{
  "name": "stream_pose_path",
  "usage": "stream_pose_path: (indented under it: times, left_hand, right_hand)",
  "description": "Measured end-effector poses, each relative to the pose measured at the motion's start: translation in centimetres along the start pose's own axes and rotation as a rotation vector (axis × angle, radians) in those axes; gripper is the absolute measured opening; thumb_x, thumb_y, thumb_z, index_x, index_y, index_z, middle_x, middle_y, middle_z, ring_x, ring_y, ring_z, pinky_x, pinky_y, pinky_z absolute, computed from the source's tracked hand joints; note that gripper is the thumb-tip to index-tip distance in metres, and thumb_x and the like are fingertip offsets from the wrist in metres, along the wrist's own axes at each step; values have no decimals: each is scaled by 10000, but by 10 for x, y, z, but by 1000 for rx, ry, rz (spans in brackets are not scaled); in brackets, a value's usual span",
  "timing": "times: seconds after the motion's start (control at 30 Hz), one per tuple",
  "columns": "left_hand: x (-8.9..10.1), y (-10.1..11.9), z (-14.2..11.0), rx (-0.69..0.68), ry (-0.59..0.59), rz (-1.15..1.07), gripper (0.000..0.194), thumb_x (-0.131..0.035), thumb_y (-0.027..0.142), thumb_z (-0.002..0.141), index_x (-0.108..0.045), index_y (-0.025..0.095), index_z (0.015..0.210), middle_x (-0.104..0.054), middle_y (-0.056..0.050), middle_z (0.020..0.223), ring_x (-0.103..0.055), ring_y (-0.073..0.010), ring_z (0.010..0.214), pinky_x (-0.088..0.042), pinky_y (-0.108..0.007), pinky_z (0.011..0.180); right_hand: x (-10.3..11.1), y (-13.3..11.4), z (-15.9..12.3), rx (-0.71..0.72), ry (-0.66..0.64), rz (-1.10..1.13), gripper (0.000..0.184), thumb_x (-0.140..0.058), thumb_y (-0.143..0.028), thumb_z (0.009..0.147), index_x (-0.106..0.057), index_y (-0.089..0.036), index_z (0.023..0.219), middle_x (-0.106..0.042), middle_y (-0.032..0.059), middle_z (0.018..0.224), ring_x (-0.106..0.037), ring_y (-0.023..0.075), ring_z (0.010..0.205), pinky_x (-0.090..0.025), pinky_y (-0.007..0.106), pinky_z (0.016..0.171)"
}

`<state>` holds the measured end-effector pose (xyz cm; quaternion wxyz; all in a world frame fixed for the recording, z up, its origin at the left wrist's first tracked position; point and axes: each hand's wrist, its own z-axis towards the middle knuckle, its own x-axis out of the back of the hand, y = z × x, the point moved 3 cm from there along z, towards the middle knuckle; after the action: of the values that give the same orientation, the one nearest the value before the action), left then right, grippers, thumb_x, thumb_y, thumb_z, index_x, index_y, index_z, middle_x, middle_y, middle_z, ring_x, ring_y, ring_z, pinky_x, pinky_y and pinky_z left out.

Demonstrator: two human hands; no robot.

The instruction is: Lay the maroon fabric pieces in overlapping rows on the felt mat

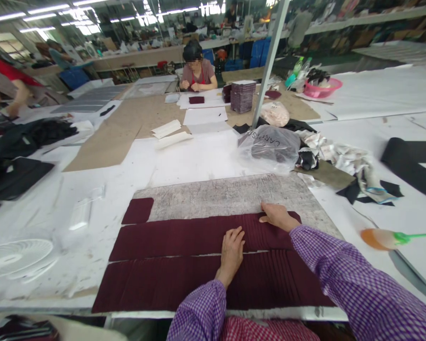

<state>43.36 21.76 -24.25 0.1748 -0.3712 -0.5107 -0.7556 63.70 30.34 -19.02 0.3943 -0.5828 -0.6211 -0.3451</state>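
Overlapping maroon fabric pieces lie in two long rows on a worn grey board. My left hand (231, 251) rests on the far row (184, 237), palm down with its fingers stretched out. At that row's far edge, toward the right, lies my right hand (277, 216); its thumb and fingers are apart, touching the cloth and the board (213, 196). The near row (156, 284) runs along the table's front edge, with narrow overlaps showing right of my left hand. A single maroon piece (138, 210) sits alone at the board's left end.
A clear plastic bag (270, 149) and fabric scraps (355, 163) lie beyond the board, near a metal post (270, 66). An orange bottle with a green nozzle (383, 239) lies right; a white fan (17, 258) is left. Across the table sits a co-worker (198, 71) near stacked pieces (243, 97).
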Motion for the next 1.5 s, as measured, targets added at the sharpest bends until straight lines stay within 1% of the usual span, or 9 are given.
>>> stream_pose_path:
  times: [0.1, 0.27, 0.5, 0.73, 0.93, 1.07, 1.17, 1.3, 1.5]
  left_hand:
    - [0, 0, 0, -5, 0, 5, 350, -463, 126, 872, -539, 209, 1204, -579, -71, 1285, -493, -232, 1121, -471, -465, 921]
    - [0, 0, 0, -5, -3, 7, 350, -450, 132, 879, -536, 204, 1211, -577, -73, 1289, -491, -238, 1120, -469, -470, 924]
    - [1, 0, 0, -3, -5, -2, 353, -447, 134, 880, -528, 209, 1215, -580, -74, 1285, -498, -230, 1118, -468, -469, 931]
    - [1, 1, 0, 6, -20, 6, 385, -438, 130, 883, -489, 199, 1258, -563, -74, 1302, -478, -217, 1137, -452, -442, 959]
    - [1, 2, 1, 0, -51, 36, 488, -432, 131, 885, -386, 239, 1358, -545, -61, 1318, -462, -219, 1137, -445, -434, 955]
    - [0, 2, 1, 2, -49, 55, 443, -432, 134, 883, -441, 229, 1315, -544, -72, 1315, -458, -226, 1141, -445, -443, 947]
    - [0, 2, 0, 2, -45, 64, 399, -430, 132, 883, -496, 236, 1262, -540, -68, 1316, -456, -230, 1141, -448, -450, 939]
    - [1, 3, 0, 0, -45, 67, 385, -429, 125, 881, -516, 237, 1238, -540, -66, 1312, -457, -235, 1138, -456, -450, 927]
    - [2, 3, 0, 6, -42, 66, 389, -431, 119, 878, -513, 243, 1238, -538, -65, 1311, -454, -232, 1147, -456, -454, 933]
  right_hand:
    - [-3, 5, -1, 19, 7, 18, 317, -560, -372, 893, -573, -156, 1125, -639, 67, 1061, -625, 212, 931, -510, 437, 824]
    - [-6, 13, 1, 99, 4, 69, 301, -555, -361, 897, -575, -158, 1119, -643, 61, 1039, -626, 206, 919, -514, 424, 811]
    - [-11, 15, 5, 156, 5, 114, 280, -553, -346, 898, -576, -169, 1114, -637, 61, 1044, -616, 203, 922, -499, 422, 827]
    - [-15, 17, 7, 190, 17, 166, 289, -553, -352, 897, -573, -167, 1118, -636, 57, 1030, -616, 201, 902, -494, 420, 819]
    - [-14, 18, 0, 228, 63, 222, 273, -549, -326, 902, -572, -162, 1120, -638, 58, 1044, -612, 213, 949, -486, 438, 849]
    - [-12, 23, -6, 249, 84, 262, 323, -566, -327, 891, -549, -164, 1169, -620, 78, 1124, -588, 231, 1026, -468, 452, 890]
    - [-10, 27, -9, 243, 85, 273, 338, -572, -324, 886, -542, -169, 1185, -613, 85, 1143, -586, 233, 1030, -467, 452, 895]
    - [-8, 27, -10, 226, 85, 277, 302, -565, -314, 891, -559, -168, 1157, -622, 80, 1120, -583, 233, 1037, -459, 456, 902]
    - [-2, 19, -18, 221, 108, 294, 255, -554, -315, 894, -580, -157, 1092, -638, 71, 1038, -598, 216, 964, -471, 421, 852]
